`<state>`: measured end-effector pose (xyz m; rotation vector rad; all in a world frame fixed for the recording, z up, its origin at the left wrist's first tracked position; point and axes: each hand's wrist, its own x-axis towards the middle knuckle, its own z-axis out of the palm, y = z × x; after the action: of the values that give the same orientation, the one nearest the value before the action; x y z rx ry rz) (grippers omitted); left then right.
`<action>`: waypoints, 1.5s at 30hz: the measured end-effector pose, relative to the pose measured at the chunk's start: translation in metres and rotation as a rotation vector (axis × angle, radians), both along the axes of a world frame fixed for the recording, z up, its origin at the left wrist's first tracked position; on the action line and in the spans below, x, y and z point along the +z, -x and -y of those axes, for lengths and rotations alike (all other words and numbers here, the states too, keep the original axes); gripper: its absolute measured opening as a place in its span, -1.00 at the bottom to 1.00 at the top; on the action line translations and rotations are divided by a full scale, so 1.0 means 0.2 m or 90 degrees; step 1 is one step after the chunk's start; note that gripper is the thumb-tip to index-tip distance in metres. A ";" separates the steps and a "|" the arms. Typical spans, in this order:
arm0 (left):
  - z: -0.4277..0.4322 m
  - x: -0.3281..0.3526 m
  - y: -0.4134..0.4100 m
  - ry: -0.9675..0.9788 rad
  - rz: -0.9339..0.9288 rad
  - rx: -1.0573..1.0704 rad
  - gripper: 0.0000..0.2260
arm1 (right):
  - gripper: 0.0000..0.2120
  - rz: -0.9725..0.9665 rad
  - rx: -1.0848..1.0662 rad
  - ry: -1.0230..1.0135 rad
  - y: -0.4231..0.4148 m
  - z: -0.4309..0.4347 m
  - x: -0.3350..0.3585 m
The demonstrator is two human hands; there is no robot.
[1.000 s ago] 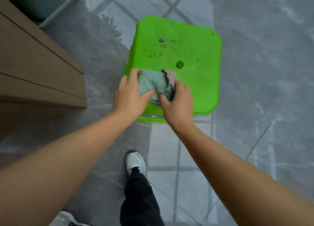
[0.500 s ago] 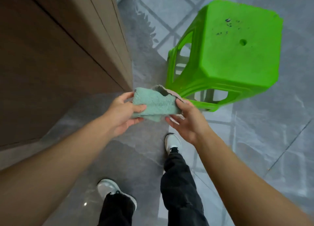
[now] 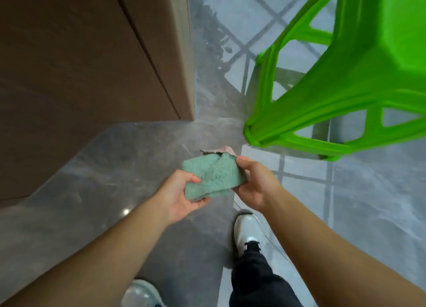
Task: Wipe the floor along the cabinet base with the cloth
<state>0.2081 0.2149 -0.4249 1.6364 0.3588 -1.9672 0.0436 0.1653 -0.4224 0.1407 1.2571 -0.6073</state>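
Risk first: cloth (image 3: 214, 176) held in the air between both hands, well above the floor (image 3: 119, 159), not yet touching it. Folded loosely, with a pinkish torn edge sticking out at the far side; likely to unfold or bunch once pressed down, leaving only a narrow strip to wipe. Could also slip from either grip during a handover to one hand, since only the edges are caught.

Stool (image 3: 341, 80) just to the right of the cabinet (image 3: 87, 60) corner, leaving a narrow lane of floor along the base; elbow or shoulder liable to knock it on the way down. Dark scraps on the floor (image 3: 216, 41) farther along the base, probably smeared rather than lifted if pushed by a bunched cloth. Glossy tiles, possibly slick under white shoes (image 3: 245, 231) in a crouch.

Pose: both forearms stretched forward and slightly inward, meeting in front of the body. Left hand (image 3: 178, 195) palm up, thumb over the near left edge, fingers curled beneath, pinching the cloth. Right hand (image 3: 255, 182) back toward the camera, thumb and fingertips nipping the right edge. Neither hand spread flat.
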 end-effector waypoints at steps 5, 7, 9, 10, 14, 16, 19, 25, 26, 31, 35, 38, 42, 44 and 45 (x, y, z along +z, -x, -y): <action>0.22 -0.57 0.11 0.019 0.108 0.007 -0.61 | -0.81 -0.218 0.239 0.141 0.01 0.32 -0.52; 0.33 -0.75 0.03 0.058 0.164 0.040 -0.69 | -0.78 -0.272 0.357 0.208 -0.03 0.42 -0.68; 0.42 -0.89 -0.09 0.100 0.224 0.067 -0.73 | -0.80 -0.287 0.454 0.284 -0.11 0.49 -0.79; 0.46 -0.94 -0.16 0.127 0.250 0.072 -0.71 | -0.84 -0.315 0.526 0.342 -0.15 0.51 -0.84; 0.48 -1.11 -0.45 0.204 0.390 0.079 -0.56 | -0.68 -0.647 1.075 0.822 -0.29 0.51 -0.95; 0.39 -1.15 -0.57 0.189 0.487 0.098 -0.50 | -0.60 -0.617 1.193 1.001 -0.38 0.48 -0.98; 0.09 -1.15 -0.69 0.083 0.697 -0.048 -0.52 | -0.42 -0.593 1.334 1.109 -0.49 0.49 -1.07; -0.44 -1.33 -0.82 -0.107 0.892 -0.333 -0.27 | -0.12 -0.598 1.499 1.148 -0.62 0.53 -1.37; -0.46 -1.38 -0.82 -0.128 0.906 -0.323 -0.24 | -0.10 -0.603 1.480 1.171 -0.65 0.54 -1.40; -0.48 -1.59 -0.74 -0.169 1.050 -0.287 -0.30 | -0.08 -0.592 1.380 1.292 -0.82 0.51 -1.55; -0.50 -1.61 -0.77 -0.165 1.096 -0.284 -0.31 | -0.08 -0.569 1.323 1.341 -1.11 0.44 -1.53; -0.49 -1.63 -0.73 -0.173 1.100 -0.272 -0.29 | -0.08 -0.535 1.322 1.367 -1.44 0.40 -1.52; -0.50 -1.60 -0.75 -0.169 1.073 -0.267 -0.28 | -0.15 -0.520 1.368 1.376 -1.54 0.39 -1.51; -0.49 -1.58 -0.75 -0.176 1.051 -0.266 -0.28 | -0.20 -0.494 1.395 1.409 -1.38 0.46 -1.49; -0.49 -1.58 -0.74 -0.175 1.047 -0.262 -0.28 | -0.21 -0.477 1.413 1.407 -1.26 0.49 -1.47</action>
<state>0.3570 0.3128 -0.7413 2.9662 -0.4034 -0.2126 0.2960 0.0668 -0.7174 3.2610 -0.0263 -0.4130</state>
